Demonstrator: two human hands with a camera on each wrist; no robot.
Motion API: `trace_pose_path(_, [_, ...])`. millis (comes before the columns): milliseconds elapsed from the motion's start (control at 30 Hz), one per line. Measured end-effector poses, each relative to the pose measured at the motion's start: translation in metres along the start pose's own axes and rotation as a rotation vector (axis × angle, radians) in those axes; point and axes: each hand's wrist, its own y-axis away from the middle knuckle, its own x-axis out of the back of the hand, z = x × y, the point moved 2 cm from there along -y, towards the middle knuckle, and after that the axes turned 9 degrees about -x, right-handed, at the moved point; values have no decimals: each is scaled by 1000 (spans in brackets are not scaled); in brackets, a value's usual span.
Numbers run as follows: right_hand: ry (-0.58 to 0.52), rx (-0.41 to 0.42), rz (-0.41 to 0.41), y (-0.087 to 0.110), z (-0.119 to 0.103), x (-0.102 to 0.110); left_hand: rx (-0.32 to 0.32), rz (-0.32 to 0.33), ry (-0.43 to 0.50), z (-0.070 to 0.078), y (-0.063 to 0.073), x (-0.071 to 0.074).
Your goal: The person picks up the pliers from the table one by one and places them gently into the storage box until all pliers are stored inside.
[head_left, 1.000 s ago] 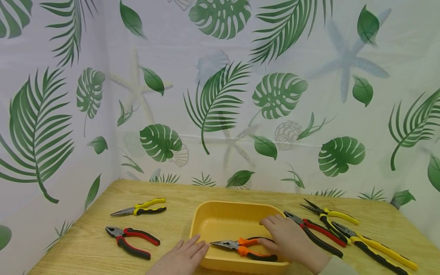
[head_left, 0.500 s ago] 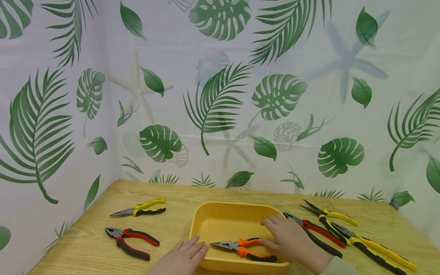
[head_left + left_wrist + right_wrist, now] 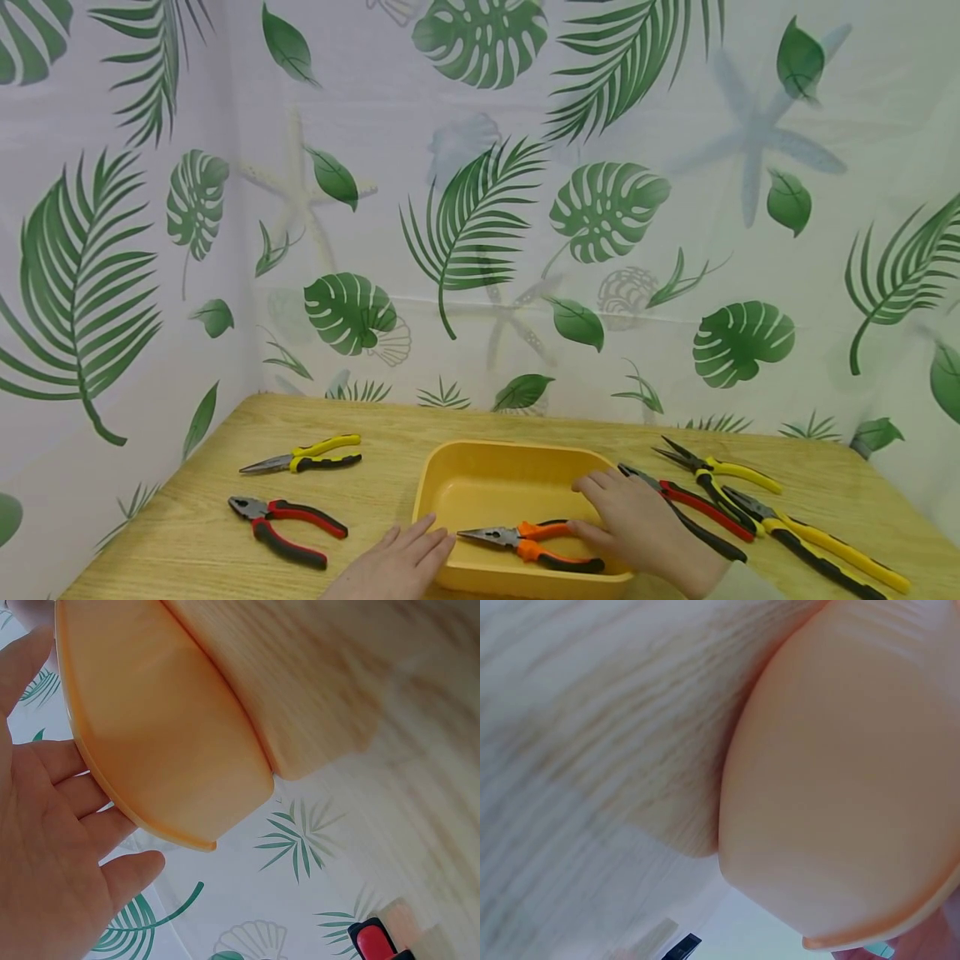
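A yellow plastic tub (image 3: 495, 492) stands on the wooden table before me, with orange-and-black long-nose pliers (image 3: 528, 548) lying inside, nose to the left. My left hand (image 3: 397, 562) lies at the tub's near left corner, fingertips over the rim. In the left wrist view, the extended fingers of that hand (image 3: 45, 825) touch the tub's edge. Over the right rim reaches my right hand (image 3: 637, 525), fingers extended into the tub, its thumb overlapping the end of a pliers handle. The right wrist view shows mostly the tub's outer wall (image 3: 840, 780), hiding most of that hand.
Left of the tub lie yellow-and-black long-nose pliers (image 3: 303, 454) and red-and-black pliers (image 3: 262, 510). On the right lie red-and-black pliers (image 3: 663, 486), yellow-and-black long-nose pliers (image 3: 708, 463) and another yellow-and-black pair (image 3: 780, 521). A leaf-patterned cloth (image 3: 480, 358) hangs behind the table.
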Motion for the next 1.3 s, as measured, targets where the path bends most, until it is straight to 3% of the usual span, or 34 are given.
trace_pose_path(233, [12,-1,22,0,2,0,-24,25,-23,0,0,0])
trace_pose_path(667, [39,1,50,3,8,3,-12,8,-20,1,0,0])
trace_pose_path(967, [11,-58,3,4,11,4,-7,11,-16,1,0,0])
trace_pose_path(1300, [-7,-34,18,6,15,6,-14,26,-26,2,0,0])
